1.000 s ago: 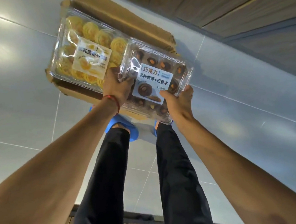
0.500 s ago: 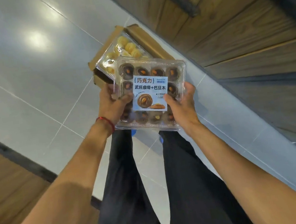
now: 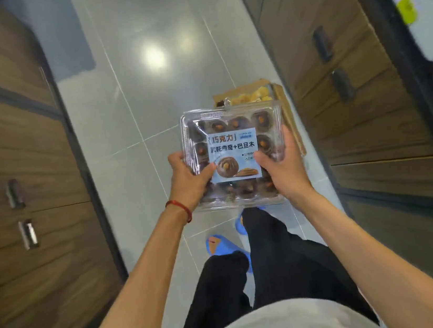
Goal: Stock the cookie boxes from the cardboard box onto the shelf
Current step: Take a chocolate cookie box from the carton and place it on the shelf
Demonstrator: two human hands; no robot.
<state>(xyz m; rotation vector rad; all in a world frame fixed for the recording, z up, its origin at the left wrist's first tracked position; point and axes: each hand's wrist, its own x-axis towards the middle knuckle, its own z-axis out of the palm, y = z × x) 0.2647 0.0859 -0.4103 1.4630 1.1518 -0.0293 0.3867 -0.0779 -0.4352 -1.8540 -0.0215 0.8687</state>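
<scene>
Head view: both hands hold one clear plastic cookie box out in front of the person's body, above the grey tiled floor. The left hand clamps the box's left edge, thumb lying across the lid beside the blue label, fingers wrapped underneath and out of sight. The right hand clamps the right edge in the same manner, thumb on the lid at the label's lower right corner. So the box sits between the two hands, held roughly level with its lid toward the camera. Through the lid, rows of dark round cookies show, some with a pale nut in the middle. A red string bracelet circles the left wrist.

Beyond the held box, on the floor, lies the open cardboard box, mostly hidden behind it; yellow cookies in another clear pack show at its top. The cardboard box rests just beside the wooden cabinet on the right, whose dark handles are blurred. A second wooden cabinet runs along the left side. Below the hands, black trousers and blue slippers stand on the tiles, and a pale shirt fills the bottom edge. At the upper right, behind a dark frame, bright panels appear, too blurred to make out.
</scene>
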